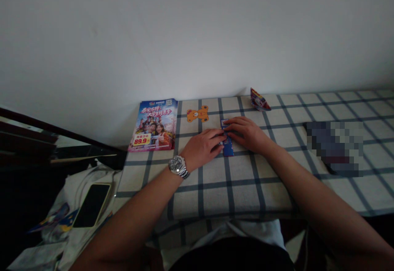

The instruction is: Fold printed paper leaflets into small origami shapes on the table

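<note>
Your two hands meet over a narrow, folded strip of blue printed paper (228, 151), which lies directly beneath your fingertips on the checked tablecloth (244, 189). Your left hand (203, 145) comes in from the left, its fingers slightly bent and reaching onto the strip's left edge and middle. Your right hand (248, 134) comes in from the other side, its fingers lying across the strip's far part, with the tips near those of the left. Both sets of fingers touch the paper, but you can't tell from this view whether either one pinches it or only presses it down. The strip's near end sticks out toward you from under your fingers.

Behind your left wrist's fingers sits a silver wristwatch (177, 165). Left of those fingers lies a stack of printed flyers (158, 117), and just beyond them is a flat orange teddy bear figure (198, 114). Past your right fingers, near the wall (215, 37), stands a folded piece of colourful paper (259, 100). Well below and left of your fingers rests a smartphone (92, 205).
</note>
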Motion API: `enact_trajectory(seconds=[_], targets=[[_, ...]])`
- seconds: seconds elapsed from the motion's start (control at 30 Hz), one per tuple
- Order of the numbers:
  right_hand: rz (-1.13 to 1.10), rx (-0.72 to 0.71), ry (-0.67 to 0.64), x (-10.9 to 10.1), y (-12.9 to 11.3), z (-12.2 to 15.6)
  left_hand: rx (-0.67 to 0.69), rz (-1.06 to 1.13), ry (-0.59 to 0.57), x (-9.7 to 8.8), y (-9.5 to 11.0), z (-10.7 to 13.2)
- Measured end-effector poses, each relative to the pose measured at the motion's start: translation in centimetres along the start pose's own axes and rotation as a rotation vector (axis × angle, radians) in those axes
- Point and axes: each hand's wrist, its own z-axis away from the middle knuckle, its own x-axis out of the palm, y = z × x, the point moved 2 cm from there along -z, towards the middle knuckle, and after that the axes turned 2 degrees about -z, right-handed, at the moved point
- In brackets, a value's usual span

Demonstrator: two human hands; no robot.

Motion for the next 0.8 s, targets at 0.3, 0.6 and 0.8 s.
enact_trajectory(seconds=[0.3,0.6,0.8], targets=[[-0.007,-0.003,0.000,-0.08,0.03,-0.02,-0.042,0.010,0.038,0.50,0.10,-0.25],[-0.008,-0.011,0.012,-0.08,-0.03,0.02,-0.057,0.028,0.039,0.58,0.05,-0.28],[-0.012,-0.007,0.011,-0.07,0.06,0.02,-0.074,0.037,0.049,0.53,0.16,-0.27]])
